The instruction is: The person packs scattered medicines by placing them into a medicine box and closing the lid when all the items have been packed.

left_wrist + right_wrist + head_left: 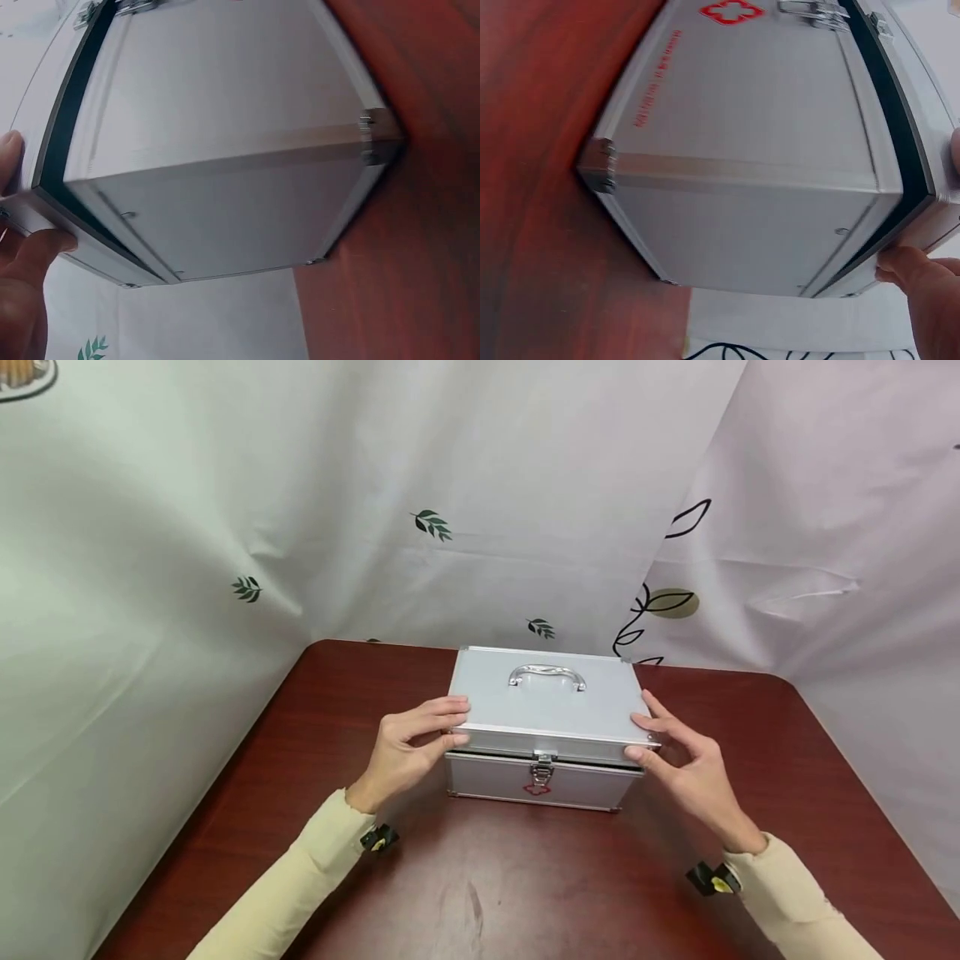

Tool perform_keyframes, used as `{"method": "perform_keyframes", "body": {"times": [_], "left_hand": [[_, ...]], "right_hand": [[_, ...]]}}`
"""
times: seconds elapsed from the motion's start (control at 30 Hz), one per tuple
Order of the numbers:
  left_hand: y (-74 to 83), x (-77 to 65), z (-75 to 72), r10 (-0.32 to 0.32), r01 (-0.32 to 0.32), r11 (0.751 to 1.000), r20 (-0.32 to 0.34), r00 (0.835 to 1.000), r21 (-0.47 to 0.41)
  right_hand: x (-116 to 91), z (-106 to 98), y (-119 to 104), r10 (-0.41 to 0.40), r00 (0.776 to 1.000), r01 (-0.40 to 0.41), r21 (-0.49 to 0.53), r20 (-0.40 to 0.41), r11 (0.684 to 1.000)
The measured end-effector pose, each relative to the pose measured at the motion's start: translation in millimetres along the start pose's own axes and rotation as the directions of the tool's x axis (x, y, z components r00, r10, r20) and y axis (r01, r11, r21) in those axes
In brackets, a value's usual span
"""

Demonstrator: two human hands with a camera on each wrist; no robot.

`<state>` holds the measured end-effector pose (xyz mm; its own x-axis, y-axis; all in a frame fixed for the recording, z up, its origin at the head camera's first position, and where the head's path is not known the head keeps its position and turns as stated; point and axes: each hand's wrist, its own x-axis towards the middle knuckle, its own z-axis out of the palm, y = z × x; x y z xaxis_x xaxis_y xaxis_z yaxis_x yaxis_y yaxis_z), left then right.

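Note:
A silver first-aid box (487,777) stands on the table with its front towards me. Its lid (551,710) is raised slightly, and a dark gap runs along the front and sides in both wrist views. My left hand (405,747) holds the lid's front left corner, thumb at the front edge and fingers at the side. At the front right corner, my right hand (690,768) grips the lid the same way. The front latch (542,772) hangs unfastened above a red cross outline (732,10). A metal carrying handle (547,672) sits on the lid. The box's inside is hidden.
The dark red wooden table (337,718) extends around the box on all sides. White curtains (480,468) with leaf prints hang close behind the table and along its sides. Each wrist carries a small dark camera strap (380,838).

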<state>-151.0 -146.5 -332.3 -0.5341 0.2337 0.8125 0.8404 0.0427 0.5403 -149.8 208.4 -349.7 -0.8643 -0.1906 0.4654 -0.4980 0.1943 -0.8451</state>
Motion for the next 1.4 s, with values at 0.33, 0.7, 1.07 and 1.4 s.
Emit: {"method": "perform_keyframes", "body": {"times": [0.33,0.7,1.07,1.4], "left_hand": [[0.4,-12.0,2.0,-0.036,0.036,0.999,-0.002,0.999,0.032],[-0.9,-17.5,4.1,0.003,-0.003,0.995,-0.001,1.0,0.096],[-1.9,-22.6,9.3,0.028,-0.025,0.996,-0.033,0.999,0.086],[8.8,-22.5,-0.1,-0.083,0.065,0.976,0.075,0.994,0.209]], "right_hand": [[-12,8,11,-0.016,1.0,0.017,0.092,-0.01,0.996],[-17,20,11,-0.216,0.975,0.219,0.073,-0.043,0.973],[-20,24,6,-0.216,0.975,0.218,0.04,-0.042,0.975],[-29,3,15,-0.021,0.999,0.024,0.111,-0.025,0.994]]}}
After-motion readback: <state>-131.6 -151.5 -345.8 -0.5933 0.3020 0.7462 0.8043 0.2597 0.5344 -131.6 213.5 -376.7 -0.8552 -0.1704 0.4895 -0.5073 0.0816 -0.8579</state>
